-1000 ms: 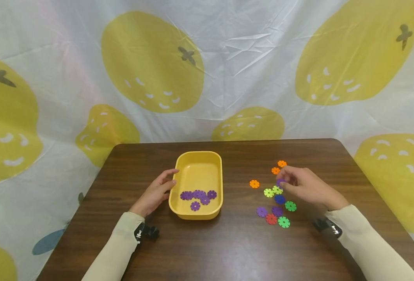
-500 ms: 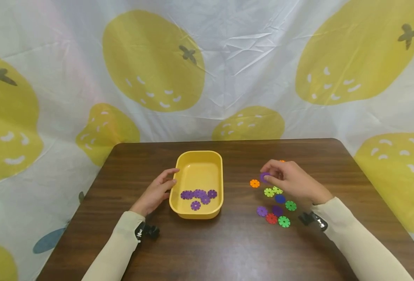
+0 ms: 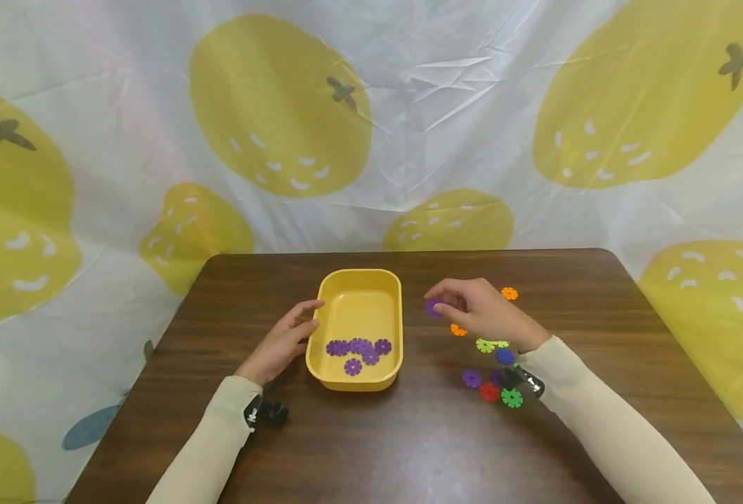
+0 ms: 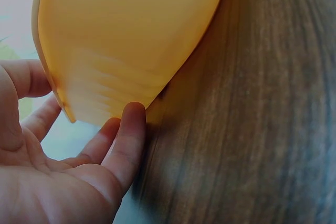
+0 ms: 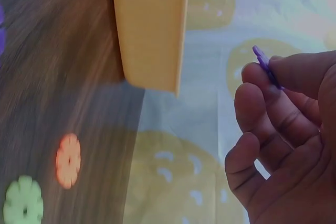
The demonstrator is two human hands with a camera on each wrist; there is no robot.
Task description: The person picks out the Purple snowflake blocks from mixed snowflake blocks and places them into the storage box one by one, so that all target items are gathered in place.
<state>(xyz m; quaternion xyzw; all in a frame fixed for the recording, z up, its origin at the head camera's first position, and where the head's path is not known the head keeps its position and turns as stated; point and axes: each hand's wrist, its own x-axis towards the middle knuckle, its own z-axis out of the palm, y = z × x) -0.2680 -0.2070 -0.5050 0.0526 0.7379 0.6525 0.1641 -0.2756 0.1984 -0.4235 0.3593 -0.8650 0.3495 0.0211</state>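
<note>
In the head view, my left hand [image 3: 279,344] rests at the left side of a yellow plastic bin [image 3: 357,315]. The left wrist view shows its fingertips [image 4: 133,114] against the bin's outer wall, fingers loosely bent. Several purple snowflake discs [image 3: 353,367] lie inside the bin, toward its near end. Right of the bin, my right hand [image 3: 481,308] pinches another purple snowflake disc [image 3: 433,307] between thumb and fingers. That disc [image 5: 266,67] is seen nearly edge-on in the right wrist view, held above the tabletop.
On the brown table [image 3: 371,448], loose discs lie to the right: orange [image 3: 509,294], yellow-green [image 3: 485,346], blue [image 3: 505,356], purple [image 3: 472,379], red [image 3: 489,391] and green [image 3: 512,398]. My right arm partly covers some. A lemon-print curtain [image 3: 403,126] hangs behind.
The right hand has moved left from above the loose discs toward the bin, carrying the purple snowflake disc. My left hand stays at the bin's side.
</note>
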